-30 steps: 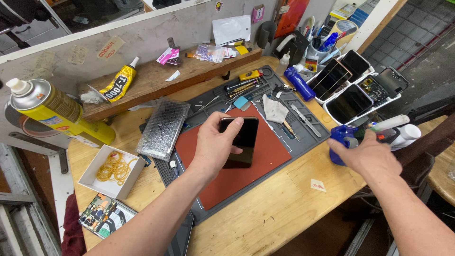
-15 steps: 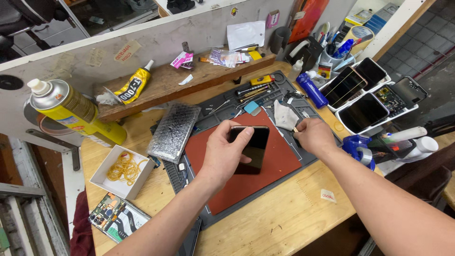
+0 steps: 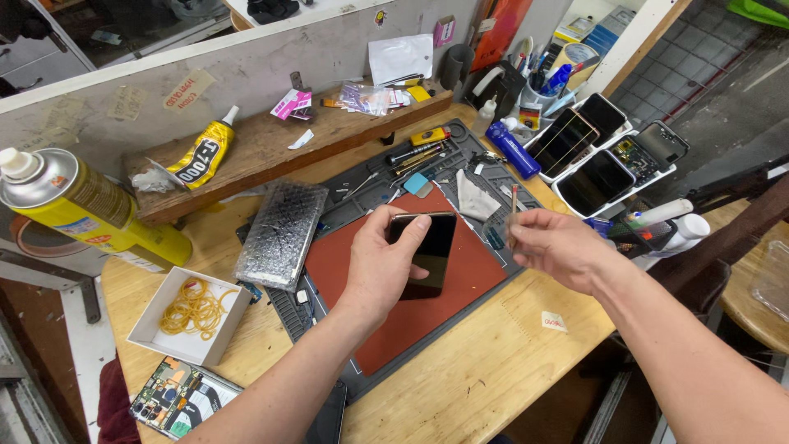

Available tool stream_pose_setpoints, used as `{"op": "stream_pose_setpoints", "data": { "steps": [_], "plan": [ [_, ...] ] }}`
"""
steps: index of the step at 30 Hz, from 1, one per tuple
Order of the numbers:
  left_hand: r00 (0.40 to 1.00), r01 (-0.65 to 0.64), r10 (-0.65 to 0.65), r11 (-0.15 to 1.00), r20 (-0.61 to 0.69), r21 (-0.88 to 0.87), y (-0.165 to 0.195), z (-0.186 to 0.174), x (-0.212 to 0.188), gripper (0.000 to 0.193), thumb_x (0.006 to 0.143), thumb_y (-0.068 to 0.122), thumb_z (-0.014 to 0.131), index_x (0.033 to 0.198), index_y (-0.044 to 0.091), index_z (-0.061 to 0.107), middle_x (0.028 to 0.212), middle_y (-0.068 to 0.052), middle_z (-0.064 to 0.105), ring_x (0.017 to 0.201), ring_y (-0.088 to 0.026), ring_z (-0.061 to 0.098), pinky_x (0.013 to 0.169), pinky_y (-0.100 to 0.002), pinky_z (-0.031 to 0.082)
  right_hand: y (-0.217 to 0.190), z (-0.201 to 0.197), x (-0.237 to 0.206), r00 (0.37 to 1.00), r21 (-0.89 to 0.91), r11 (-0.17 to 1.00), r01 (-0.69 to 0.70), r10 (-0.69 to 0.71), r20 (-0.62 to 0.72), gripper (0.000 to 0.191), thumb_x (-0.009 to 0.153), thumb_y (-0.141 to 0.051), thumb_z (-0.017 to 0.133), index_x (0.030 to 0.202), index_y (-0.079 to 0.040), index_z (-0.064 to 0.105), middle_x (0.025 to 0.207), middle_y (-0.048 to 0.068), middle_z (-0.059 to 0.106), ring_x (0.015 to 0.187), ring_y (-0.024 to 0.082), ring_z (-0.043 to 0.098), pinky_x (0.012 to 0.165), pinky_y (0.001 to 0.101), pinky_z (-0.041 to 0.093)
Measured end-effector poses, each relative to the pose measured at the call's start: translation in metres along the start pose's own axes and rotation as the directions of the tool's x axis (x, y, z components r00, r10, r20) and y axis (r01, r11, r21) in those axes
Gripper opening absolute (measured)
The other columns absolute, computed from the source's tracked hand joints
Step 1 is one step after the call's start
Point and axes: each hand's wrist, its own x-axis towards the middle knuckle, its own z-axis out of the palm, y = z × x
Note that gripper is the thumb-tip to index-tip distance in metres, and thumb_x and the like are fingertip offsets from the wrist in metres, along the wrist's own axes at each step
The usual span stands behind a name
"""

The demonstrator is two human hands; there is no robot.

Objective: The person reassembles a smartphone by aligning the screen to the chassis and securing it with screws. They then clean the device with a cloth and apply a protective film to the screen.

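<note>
Here, a black smartphone [image 3: 427,251] is being gripped steady over the red mat [image 3: 427,321] by the left hand [image 3: 382,267], while a thin stick tool [image 3: 514,204] is being pinched by the right hand [image 3: 552,247].

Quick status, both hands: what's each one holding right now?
Left hand: closed around the dark phone, lifted above the red mat.
Right hand: fingers pinched on a thin stick-like tool, held upright.

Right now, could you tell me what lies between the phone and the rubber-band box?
In the head view, a textured clear pad lies between the phone, held by the left hand, and the rubber-band box.
</note>
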Motion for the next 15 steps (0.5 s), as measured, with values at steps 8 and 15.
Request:
{"op": "stream_pose_setpoints", "data": {
  "steps": [8,15],
  "plan": [
    [0.998,0.039,-0.038,0.999,-0.049,0.025,-0.001,-0.006,-0.001,0.028,0.093,0.032,0.069,0.099,0.006,0.062,0.089,-0.006,0.070,0.067,-0.015,0.069,0.055,-0.028,0.059,-0.003,0.027,0.017,0.939,-0.163,0.926,0.342,-0.344,0.014,0.015,0.092,-0.004,0.069,0.107,-0.001,0.066,0.100,0.005,0.070,0.091,0.014,0.069,0.086,0.0317,0.059],
    [0.995,-0.005,-0.004,0.996,-0.103,-0.087,-0.005,-0.013,0.003,0.028,0.092,0.031,0.071,0.100,0.005,0.064,0.092,-0.004,0.070,0.081,-0.012,0.070,0.061,-0.029,0.063,-0.011,0.036,0.047,0.962,-0.328,0.908,0.261,-0.273,0.010,0.020,0.090,-0.011,0.073,0.105,0.000,0.069,0.093,0.006,0.074,0.080,0.015,0.072,0.075,0.0313,0.058]
  ]
}}
